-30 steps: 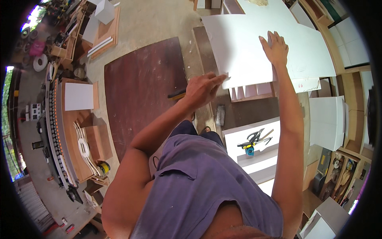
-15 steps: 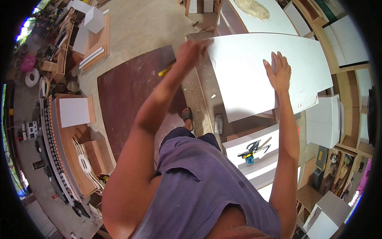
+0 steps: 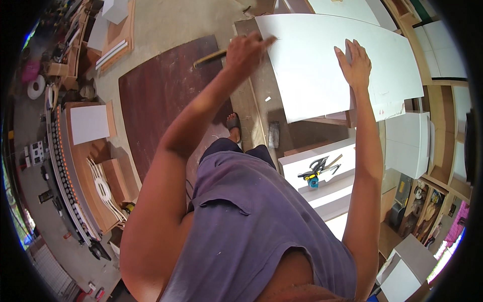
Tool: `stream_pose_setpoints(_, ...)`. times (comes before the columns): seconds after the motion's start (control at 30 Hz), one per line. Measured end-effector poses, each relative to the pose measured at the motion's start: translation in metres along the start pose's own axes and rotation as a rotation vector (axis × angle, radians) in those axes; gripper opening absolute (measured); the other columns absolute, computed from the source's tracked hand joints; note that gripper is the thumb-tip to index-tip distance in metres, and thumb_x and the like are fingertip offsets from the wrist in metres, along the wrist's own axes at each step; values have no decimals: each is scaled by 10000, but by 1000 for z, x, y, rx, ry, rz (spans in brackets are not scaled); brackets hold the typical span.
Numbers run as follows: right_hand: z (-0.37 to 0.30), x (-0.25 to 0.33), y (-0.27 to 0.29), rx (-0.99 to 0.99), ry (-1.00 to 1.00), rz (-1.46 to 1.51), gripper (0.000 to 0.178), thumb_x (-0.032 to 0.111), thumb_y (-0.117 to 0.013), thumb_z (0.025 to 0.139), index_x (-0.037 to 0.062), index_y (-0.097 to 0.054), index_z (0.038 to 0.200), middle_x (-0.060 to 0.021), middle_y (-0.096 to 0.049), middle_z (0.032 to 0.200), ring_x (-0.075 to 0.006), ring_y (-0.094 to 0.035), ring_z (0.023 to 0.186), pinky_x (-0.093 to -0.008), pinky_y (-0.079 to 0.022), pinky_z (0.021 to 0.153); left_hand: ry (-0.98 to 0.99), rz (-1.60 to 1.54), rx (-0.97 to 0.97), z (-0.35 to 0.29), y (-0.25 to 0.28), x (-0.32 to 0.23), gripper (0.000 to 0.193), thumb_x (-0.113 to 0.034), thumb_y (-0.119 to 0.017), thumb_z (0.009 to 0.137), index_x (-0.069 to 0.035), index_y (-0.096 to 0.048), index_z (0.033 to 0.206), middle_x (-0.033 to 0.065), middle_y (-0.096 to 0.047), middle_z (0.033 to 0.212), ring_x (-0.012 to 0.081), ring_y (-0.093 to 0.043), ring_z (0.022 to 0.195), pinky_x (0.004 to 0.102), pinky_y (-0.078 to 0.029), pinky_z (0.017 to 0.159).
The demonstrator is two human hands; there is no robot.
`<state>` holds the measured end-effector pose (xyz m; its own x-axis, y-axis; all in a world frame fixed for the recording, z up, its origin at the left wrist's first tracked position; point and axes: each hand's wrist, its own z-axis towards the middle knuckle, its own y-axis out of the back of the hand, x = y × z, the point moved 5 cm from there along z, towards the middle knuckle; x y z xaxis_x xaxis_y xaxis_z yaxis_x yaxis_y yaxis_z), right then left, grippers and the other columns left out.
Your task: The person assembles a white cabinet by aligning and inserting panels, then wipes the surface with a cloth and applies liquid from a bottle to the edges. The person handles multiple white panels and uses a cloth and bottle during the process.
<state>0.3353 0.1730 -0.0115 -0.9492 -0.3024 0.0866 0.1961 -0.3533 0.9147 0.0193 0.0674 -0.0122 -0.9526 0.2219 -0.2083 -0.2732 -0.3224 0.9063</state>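
A large white panel [image 3: 312,70] lies raised in front of me. My right hand [image 3: 356,65] is pressed flat on it, fingers stretched and thumb apart; a grey strip, possibly shadow, shows beside the fingers. At the panel's left edge, my left hand [image 3: 246,53] is closed round a long narrow tool with a yellow and dark side [image 3: 209,58]. Its rear end sticks out behind the hand toward the left. The blurred front of this hand reaches over the panel's edge, so the tool's kind and tip cannot be made out.
Below the panel, a white cabinet piece [image 3: 327,201] carries scissors and a blue tape measure [image 3: 313,182]. A dark red-brown board [image 3: 166,95] lies on the floor at left, near my sandalled foot [image 3: 233,123]. White cabinets [image 3: 407,143] stand at right; a cluttered bench [image 3: 90,151] is at far left.
The view has shifted, so most things sit higher in the picture. My left hand has moved along the panel's left edge with the tool, more of which now shows. My right hand stays on the panel.
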Motion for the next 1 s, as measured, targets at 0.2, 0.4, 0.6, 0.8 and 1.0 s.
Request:
stream_pose_setpoints(0.2,-3,-3,-3,-1,4,25,701,654,-505,921,140,-570,1394,-169,-465,1502,-374,-377,1415,-533,-246,1161,-143,-198,4,-137,33,-115,462,-88,-648,837,-273,-668,1260,53,-612,927,239,-627,712,412,-490,712)
stream_pose_setpoints(0.4,0,2,3,23,-2,3,698,640,-507,926,125,-566,1393,-167,-458,1507,-341,-388,1410,-526,-254,1156,70,-592,-37,-155,32,-118,361,-84,-668,847,-203,-707,1186,73,-632,862,281,-647,692,398,-504,575)
stream_pose_setpoints(0.6,-1,5,3,49,1,11,691,622,-504,936,119,-547,1409,-175,-449,1510,-369,-380,1408,-522,-252,1158,194,-667,-69,-138,27,-105,291,-108,-669,882,-111,-724,1168,127,-711,905,284,-688,702,359,-544,607)
stream_pose_setpoints(0.8,-3,4,2,85,22,0,685,596,-497,957,105,-511,1434,-182,-422,1527,-402,-346,1423,-524,-236,1166,138,-641,-134,-86,7,-57,401,-145,-665,861,-149,-677,1262,106,-724,922,299,-675,679,410,-540,603)
stream_pose_setpoints(1.0,2,12,2,100,27,-2,666,575,-496,969,107,-501,1443,-186,-410,1530,-410,-334,1425,-519,-226,1171,323,-327,-228,34,-29,60,312,-212,-632,901,-203,-714,1202,164,-714,883,323,-705,780,431,-548,674)
